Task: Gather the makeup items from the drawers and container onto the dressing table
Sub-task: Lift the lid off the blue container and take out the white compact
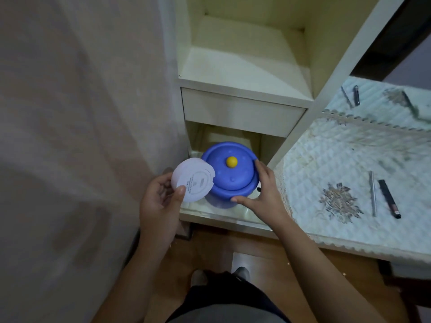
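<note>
A round blue container (229, 177) with a yellow knob (231, 162) on its lid stands on a low cream shelf under a shut drawer (240, 111). My right hand (263, 188) grips the right and front rim of the blue lid. My left hand (161, 199) holds a round white compact (192, 180), underside up, just left of the container. On the quilted dressing table (326, 159) to the right lie a silver pencil (373, 193) and a black pencil (389, 198); another dark pen (356, 95) lies farther back.
A pale curtain (81, 113) hangs at the left. Above the drawer is a cream shelf niche (245, 54). Wooden floor and my legs are below. A mirror edge stands at the far right.
</note>
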Available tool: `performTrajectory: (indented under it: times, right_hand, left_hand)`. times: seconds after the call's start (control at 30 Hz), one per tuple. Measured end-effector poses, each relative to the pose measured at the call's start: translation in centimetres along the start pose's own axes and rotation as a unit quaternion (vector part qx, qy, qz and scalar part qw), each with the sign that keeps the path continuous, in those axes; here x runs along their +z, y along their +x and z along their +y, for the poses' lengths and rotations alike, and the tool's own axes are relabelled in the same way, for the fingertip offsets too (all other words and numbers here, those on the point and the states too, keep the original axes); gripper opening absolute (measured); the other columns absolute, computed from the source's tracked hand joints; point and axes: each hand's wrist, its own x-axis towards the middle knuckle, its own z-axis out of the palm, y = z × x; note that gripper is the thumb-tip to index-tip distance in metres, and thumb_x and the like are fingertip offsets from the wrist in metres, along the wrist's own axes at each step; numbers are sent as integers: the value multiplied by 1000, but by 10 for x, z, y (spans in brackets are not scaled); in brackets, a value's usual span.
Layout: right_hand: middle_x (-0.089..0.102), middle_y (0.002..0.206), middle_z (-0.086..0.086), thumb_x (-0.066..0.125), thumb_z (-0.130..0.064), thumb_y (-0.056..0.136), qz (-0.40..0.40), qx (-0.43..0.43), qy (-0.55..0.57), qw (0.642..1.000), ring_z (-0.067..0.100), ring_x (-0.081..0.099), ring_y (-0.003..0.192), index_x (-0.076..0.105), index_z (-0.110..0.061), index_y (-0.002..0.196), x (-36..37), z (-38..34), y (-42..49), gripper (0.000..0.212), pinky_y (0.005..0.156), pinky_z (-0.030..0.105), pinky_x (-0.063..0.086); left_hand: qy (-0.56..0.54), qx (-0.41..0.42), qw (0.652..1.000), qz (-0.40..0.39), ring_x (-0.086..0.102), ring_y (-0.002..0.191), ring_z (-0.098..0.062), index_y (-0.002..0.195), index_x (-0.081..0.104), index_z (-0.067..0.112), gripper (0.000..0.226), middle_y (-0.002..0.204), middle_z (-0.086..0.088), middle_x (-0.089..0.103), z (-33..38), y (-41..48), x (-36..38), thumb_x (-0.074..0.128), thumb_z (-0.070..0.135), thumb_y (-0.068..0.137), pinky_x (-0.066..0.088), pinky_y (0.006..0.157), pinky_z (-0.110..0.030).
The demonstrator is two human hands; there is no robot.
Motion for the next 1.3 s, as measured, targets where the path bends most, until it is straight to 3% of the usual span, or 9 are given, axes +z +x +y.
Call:
performTrajectory:
  times: [0.17,0.27,0.4,0.53,0.8,0.97,1.03,1.17,1.3]
  right_hand:
    - [24,146,9,82,-34,58,25,1,0,1000,20,29,135,21,-20,143,11,-5,7,106,109,36,35]
    - [25,148,8,79,-33,63,15,1,-2,1000,18,28,136,20,-20,143,9,-5,4,100,108,26,30]
    - [41,129,-4,70,-24,76,47,29,19,998,13,46,118,36,-16,136,-14,9,-21,69,93,24,38]
    - [56,121,4,62,-15,83,98,92,14,991,14,54,106,51,-11,122,-55,45,-52,41,85,24,38]
    - [59,113,0,58,-15,86,192,215,56,956,14,54,105,57,-13,115,-162,148,-122,30,88,30,42]
    - [60,108,0,60,-23,84,203,264,84,939,13,55,102,59,-12,114,-243,218,-155,32,86,28,42]
    - [61,107,2,61,-21,84,203,271,93,936,15,56,101,59,-10,112,-272,241,-160,31,85,27,42]
    - [61,106,4,59,-16,86,186,265,99,941,14,55,96,59,-5,112,-309,265,-144,29,82,24,39]
    - [60,108,4,58,-16,86,157,250,113,949,13,54,96,58,-6,113,-316,271,-104,29,81,23,38]
  left_hand:
    - [-13,10,1000,-5,61,76,13,99,53,15,24,91,9,60,-1,2,-1,59,-2,82,47,65,-2]
    - [-21,19,999,-32,62,79,11,94,54,21,22,92,8,61,2,-2,5,59,13,74,47,65,-3]
    - [-22,7,996,-83,63,78,8,86,55,30,20,90,6,63,1,-17,22,58,18,71,48,64,-5]
    - [15,14,990,-139,63,79,3,82,58,35,18,89,10,66,-7,-35,49,64,29,67,49,68,-8]
    - [108,-14,960,-257,58,71,12,76,51,34,38,83,12,58,-38,-86,181,65,-2,77,47,66,-4]
    - [175,-23,948,-264,58,80,-9,80,53,29,32,86,11,59,-54,-129,277,63,-2,78,47,67,-7]
    - [218,-16,944,-249,57,89,-18,89,56,20,23,95,2,61,-61,-138,308,63,1,79,46,76,-21]
    - [341,70,906,-239,55,100,-28,104,58,5,25,109,-13,60,-77,-134,348,62,5,80,44,84,-38]
    - [455,183,836,-248,61,87,-36,98,62,2,25,95,-18,66,-86,-111,372,63,3,73,49,75,-43]
